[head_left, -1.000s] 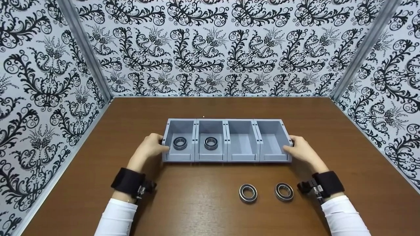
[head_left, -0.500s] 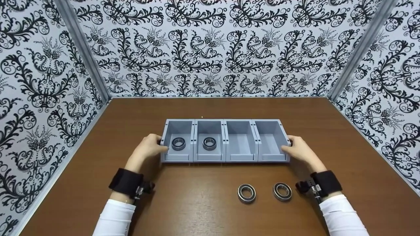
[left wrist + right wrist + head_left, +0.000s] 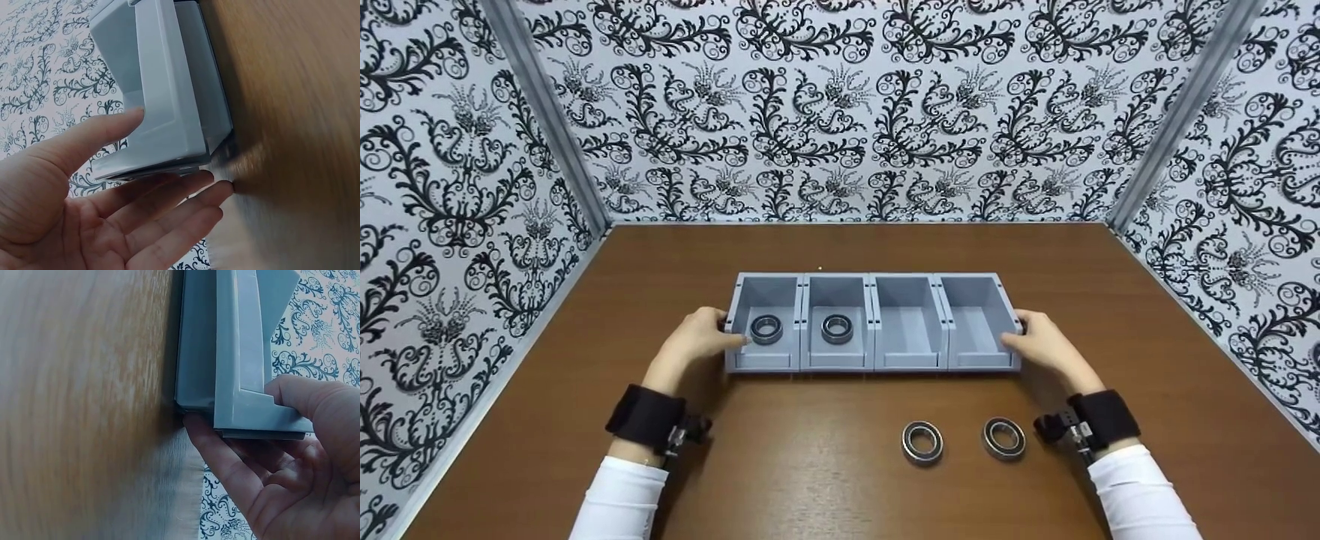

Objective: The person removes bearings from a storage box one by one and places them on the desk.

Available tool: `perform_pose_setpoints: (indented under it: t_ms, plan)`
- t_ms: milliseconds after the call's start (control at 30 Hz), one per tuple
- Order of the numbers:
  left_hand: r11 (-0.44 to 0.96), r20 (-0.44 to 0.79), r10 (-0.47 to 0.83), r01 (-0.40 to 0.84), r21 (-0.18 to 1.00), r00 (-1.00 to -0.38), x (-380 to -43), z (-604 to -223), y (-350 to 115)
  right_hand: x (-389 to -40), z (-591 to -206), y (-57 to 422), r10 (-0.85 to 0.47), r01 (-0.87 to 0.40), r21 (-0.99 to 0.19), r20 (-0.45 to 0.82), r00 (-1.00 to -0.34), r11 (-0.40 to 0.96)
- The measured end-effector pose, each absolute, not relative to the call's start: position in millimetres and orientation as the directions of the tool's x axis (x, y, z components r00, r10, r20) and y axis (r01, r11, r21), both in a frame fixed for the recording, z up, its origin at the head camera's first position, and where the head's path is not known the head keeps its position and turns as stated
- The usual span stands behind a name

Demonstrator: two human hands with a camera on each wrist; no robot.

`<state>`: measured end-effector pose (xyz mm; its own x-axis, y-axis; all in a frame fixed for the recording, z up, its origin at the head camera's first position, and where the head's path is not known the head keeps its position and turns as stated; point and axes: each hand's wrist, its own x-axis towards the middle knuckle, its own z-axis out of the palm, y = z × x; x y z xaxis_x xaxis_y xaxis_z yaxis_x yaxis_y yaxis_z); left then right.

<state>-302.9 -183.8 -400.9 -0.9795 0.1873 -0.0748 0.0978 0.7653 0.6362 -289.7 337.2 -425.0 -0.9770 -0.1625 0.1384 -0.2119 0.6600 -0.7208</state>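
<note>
A row of several joined grey storage bins [image 3: 910, 361] lies across the table, held at both ends. My left hand [image 3: 696, 337] grips the leftmost bin, its thumb over the side wall and its fingers along the outside, as the left wrist view shows. At the other end my right hand [image 3: 1046, 341] grips the rightmost bin's side wall in the same way, thumb inside [image 3: 292, 394]. One ball bearing [image 3: 766, 341] lies flat in the leftmost bin and another bearing [image 3: 837, 341] in the bin beside it. The two right bins hold nothing.
Two more bearings lie on the brown table [image 3: 780, 480] in front of the bins: one bearing [image 3: 922, 457] right of centre, the other bearing [image 3: 1003, 451] nearer the right wrist. Patterned wall panels [image 3: 840, 112] enclose the table at the back and sides.
The head view has drifted very slightly, moving everything a little to the left in it. Both hands keep their hold on the bins, and the bearings stay in place.
</note>
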Motion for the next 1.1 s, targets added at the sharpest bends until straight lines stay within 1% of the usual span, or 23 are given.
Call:
perform_pose_setpoints:
  t_ms: [233, 533, 800, 1100]
  plan:
    - [0.772, -0.073, 0.209, 0.119, 0.624, -0.975, -300, -395, -185, -290, -425, 337, -0.166, -0.211, -0.713, 0.133, -0.977, 0.668]
    - [0.789, -0.066, 0.205, 0.125, 0.602, -0.977, -294, -383, -183, -291, -427, 338, -0.16, -0.215, -0.666, 0.145, -0.977, 0.714]
    - [0.8, -0.056, 0.202, 0.131, 0.586, -0.978, -288, -373, -182, -291, -427, 338, -0.162, -0.218, -0.669, 0.146, -0.976, 0.711]
    - [0.794, -0.011, 0.194, 0.15, 0.589, -0.981, -284, -365, -180, -291, -426, 338, -0.156, -0.222, -0.679, 0.158, -0.975, 0.7]
